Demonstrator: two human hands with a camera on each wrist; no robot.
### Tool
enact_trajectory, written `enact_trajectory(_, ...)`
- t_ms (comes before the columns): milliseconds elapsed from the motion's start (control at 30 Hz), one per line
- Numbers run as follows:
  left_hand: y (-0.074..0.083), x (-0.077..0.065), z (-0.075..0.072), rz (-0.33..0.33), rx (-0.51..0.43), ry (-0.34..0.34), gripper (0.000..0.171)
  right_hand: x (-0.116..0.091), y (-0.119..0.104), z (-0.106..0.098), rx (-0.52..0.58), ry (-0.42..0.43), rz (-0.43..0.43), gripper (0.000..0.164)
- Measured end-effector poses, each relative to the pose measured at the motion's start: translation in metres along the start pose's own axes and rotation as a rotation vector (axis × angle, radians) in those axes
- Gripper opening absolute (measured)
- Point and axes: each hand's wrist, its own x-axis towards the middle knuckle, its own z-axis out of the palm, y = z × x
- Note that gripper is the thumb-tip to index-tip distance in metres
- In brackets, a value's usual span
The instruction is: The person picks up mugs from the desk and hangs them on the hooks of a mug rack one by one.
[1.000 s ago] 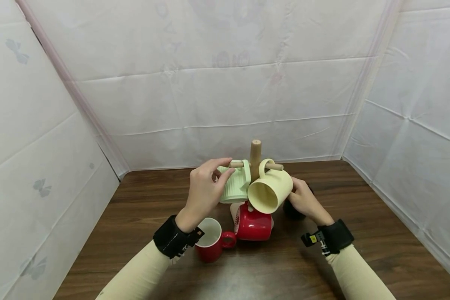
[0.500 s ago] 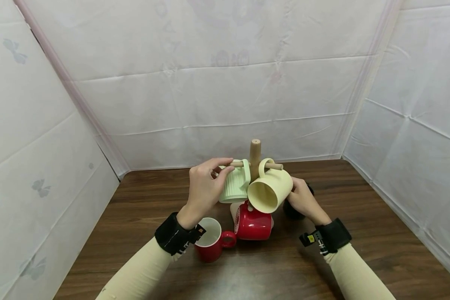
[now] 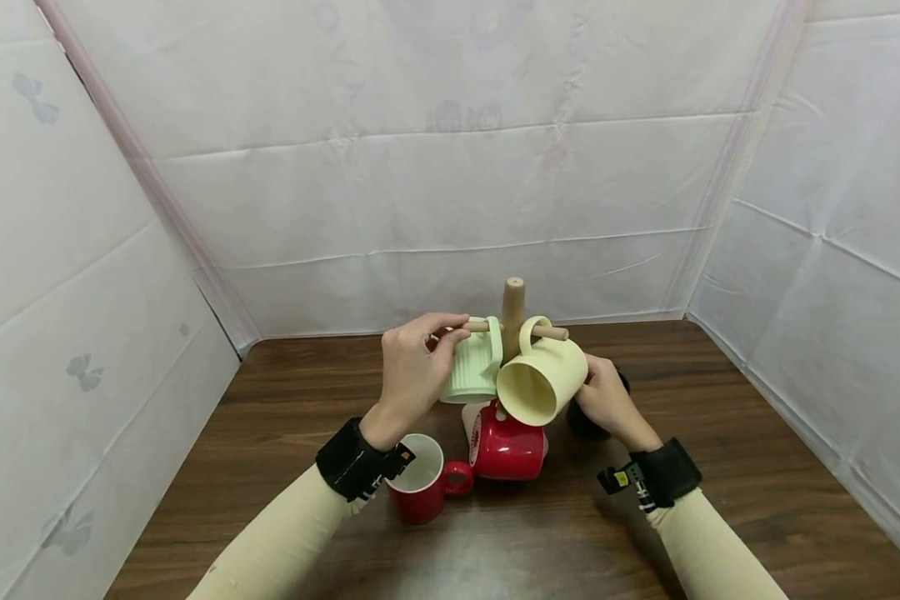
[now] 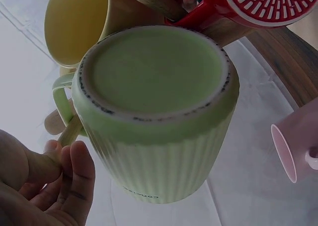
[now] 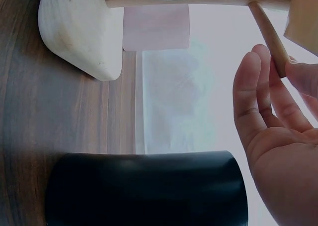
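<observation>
I see a dark wood-grained tabletop (image 3: 532, 542) below me and a creased white back sheet (image 3: 420, 200) at its far edge. A left sheet (image 3: 60, 250) carries faded blue-grey bow prints (image 3: 85, 372); to my right hangs a creased right sheet (image 3: 832, 317).

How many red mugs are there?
2: the upright red mug stands on the table, and the sideways red mug hangs low on the wooden rack. Others could be hidden behind the rack.

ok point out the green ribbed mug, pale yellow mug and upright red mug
Green ribbed mug (image 4: 158, 154): left wrist view, on its ribbed side.
Pale yellow mug (image 3: 558, 370): head view, on its outer wall.
Upright red mug (image 3: 419, 503): head view, on its outer wall.
</observation>
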Motion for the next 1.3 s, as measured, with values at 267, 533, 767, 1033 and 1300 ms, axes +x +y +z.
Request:
enact_trajectory(267, -0.007, 0.004, 0.002, -0.02, 0.0, 0.004, 0.011, -0.001, 0.033, 0.005, 0.031, 0.001, -0.034, 0.01)
enact_trajectory(533, -0.016, 0.01, 0.006, -0.05, -0.021, -0.02, 0.011, -0.012, 0.031, -0.001, -0.003, 0.011, -0.075, 0.024)
enact_trajectory(767, -0.023, 0.019, 0.011, -0.124, -0.049, -0.027, 0.011, -0.018, 0.025, -0.005, 0.017, -0.022, -0.092, 0.02)
enact_trajectory(1033, -0.034, 0.028, 0.014, -0.158, -0.031, -0.001, 0.007, -0.018, 0.01, -0.008, -0.01, -0.091, -0.102, 0.01)
enact_trajectory(1300, -0.04, 0.038, 0.02, -0.138, -0.01, -0.049, 0.006, -0.022, -0.004, -0.012, -0.062, -0.175, -0.124, 0.015)
